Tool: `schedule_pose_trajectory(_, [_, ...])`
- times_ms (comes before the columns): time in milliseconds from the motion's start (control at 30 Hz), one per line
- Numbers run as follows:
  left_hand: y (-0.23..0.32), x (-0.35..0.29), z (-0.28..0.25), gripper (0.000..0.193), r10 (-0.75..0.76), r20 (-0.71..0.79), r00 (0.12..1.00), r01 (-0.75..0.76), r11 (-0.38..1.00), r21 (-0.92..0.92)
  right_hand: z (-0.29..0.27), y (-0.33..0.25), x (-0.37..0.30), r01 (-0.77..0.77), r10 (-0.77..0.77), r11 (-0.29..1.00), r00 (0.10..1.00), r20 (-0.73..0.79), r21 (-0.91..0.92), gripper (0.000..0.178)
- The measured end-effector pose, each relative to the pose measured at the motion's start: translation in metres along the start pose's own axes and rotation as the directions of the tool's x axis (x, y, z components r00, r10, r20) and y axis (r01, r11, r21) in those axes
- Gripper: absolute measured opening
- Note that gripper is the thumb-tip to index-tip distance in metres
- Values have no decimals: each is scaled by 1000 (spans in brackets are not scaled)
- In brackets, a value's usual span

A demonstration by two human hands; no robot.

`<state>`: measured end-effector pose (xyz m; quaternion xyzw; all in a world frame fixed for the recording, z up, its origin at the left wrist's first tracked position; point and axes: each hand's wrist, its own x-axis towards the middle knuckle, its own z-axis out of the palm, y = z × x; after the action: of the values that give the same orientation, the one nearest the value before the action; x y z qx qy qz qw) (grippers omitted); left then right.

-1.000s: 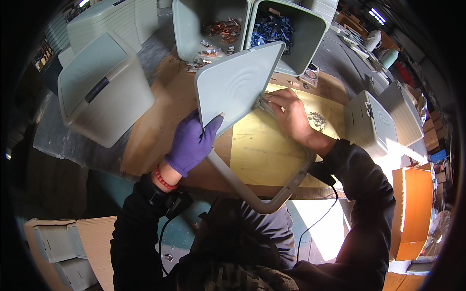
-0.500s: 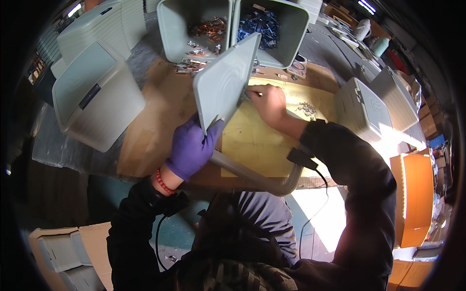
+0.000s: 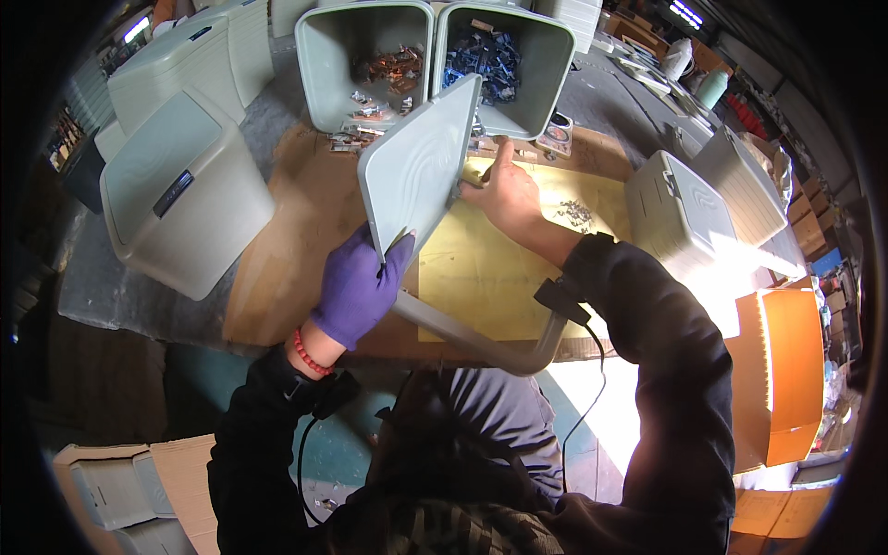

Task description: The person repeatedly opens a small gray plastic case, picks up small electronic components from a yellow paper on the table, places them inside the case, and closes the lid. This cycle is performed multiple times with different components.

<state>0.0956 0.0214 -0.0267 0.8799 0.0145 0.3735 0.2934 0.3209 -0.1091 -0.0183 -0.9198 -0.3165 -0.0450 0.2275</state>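
Note:
My left hand (image 3: 355,285), in a purple glove, grips a pale grey-green plastic lid (image 3: 412,171) by its lower edge, thumb on the near face. The lid stands tilted up on edge over the table. My bare right hand (image 3: 507,196) is at the lid's far side; its index finger points up and away, and its thumb reaches a small part at the lid's edge that I cannot make out. The other fingers are partly hidden. Below the lid, a grey plastic frame (image 3: 481,344) with a rounded corner lies along the table's near edge, over a yellow sheet (image 3: 518,277).
Two tipped grey bins (image 3: 319,69) at the back hold copper-coloured and blue metal parts (image 3: 481,69). Small screws or clips (image 3: 572,215) lie on the yellow sheet. Lidded bins stand left (image 3: 180,217) and right (image 3: 680,208). An orange carton (image 3: 786,375) is at far right.
My right hand's index finger has uncurled from a pinch at the lid's edge and now points upward. The lid and my left hand have shifted slightly left in the view.

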Motion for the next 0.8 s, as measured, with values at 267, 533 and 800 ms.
schedule_pose_trajectory(267, [2, -2, -1, 21, -37, 32, 999, 37, 999, 10, 10, 4, -4, 207, -191, 976, 963, -191, 73, 62])
schedule_pose_trajectory(533, [2, -3, 0, 23, -52, 41, 998, 51, 998, 34, 23, 17, -9, 501, -406, 846, 826, -392, 180, 19])
schedule_pose_trajectory(800, [2, -4, 0, 23, -68, 57, 996, 66, 998, 22, 22, 18, -9, 560, -476, 822, 775, -416, 102, 12])
